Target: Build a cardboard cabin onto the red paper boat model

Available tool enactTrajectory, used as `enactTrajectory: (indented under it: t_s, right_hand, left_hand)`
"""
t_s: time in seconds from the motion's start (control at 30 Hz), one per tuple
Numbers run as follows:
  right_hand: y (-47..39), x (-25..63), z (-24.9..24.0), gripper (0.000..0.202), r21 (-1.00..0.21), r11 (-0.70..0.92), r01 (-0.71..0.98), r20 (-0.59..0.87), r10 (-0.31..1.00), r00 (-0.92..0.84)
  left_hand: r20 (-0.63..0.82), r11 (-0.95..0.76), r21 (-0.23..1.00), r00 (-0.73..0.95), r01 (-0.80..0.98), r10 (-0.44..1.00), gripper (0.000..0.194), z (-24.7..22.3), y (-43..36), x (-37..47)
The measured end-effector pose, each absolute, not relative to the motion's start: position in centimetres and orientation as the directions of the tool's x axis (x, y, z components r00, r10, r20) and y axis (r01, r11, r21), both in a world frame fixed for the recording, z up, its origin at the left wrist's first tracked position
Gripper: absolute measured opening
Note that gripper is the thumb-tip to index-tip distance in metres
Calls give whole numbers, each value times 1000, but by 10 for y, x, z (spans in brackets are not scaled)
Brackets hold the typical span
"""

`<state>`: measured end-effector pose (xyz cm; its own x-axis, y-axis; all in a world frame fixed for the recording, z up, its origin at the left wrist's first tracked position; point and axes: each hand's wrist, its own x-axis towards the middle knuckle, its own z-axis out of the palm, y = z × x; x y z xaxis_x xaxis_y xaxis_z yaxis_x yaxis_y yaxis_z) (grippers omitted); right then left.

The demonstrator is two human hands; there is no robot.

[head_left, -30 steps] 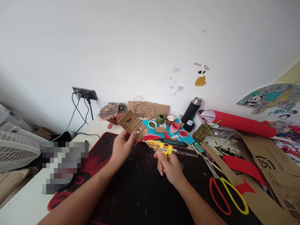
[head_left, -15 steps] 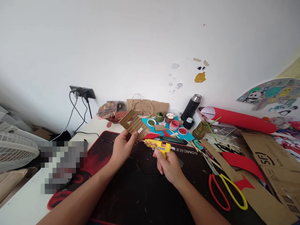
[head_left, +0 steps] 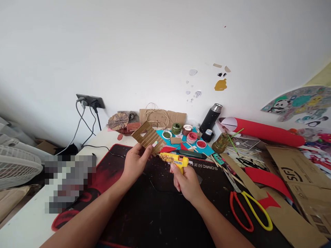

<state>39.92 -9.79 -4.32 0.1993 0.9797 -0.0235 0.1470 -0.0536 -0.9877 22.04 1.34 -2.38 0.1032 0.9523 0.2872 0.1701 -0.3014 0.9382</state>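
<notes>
My left hand (head_left: 136, 161) pinches the lower edge of a brown cardboard piece (head_left: 147, 137), tilted up, with ridges across it and a small cut-out opening near its top. In my right hand (head_left: 186, 181) is a yellow hot glue gun (head_left: 173, 159), its body speckled with brown residue. The gun's nozzle points left and is at the cardboard's lower right edge; whether it touches cannot be made out. Both hands are above a black and red desk mat (head_left: 155, 213).
Open paint pots, including a green one (head_left: 176, 128), stand on blue paper at the back. Scissors (head_left: 241, 196) with red and yellow handles lie at right, beside cardboard sheets (head_left: 292, 220). A black thermos (head_left: 210, 119) leans near the wall; a white fan (head_left: 18, 167) is at left.
Almost nothing differs. The cardboard piece and the glue gun stay in my hands in nearly the same place, with only a very slight shift of the view.
</notes>
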Motion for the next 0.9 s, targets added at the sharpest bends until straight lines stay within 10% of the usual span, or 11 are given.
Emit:
enactTrajectory:
  t_s: [0.9]
  right_hand:
    - [-100, 400, -43, 61, -964, -26, 264, 28, 980, 199]
  left_hand:
    - [292, -312, 935, 135, 166, 947, 37, -28, 17, 220]
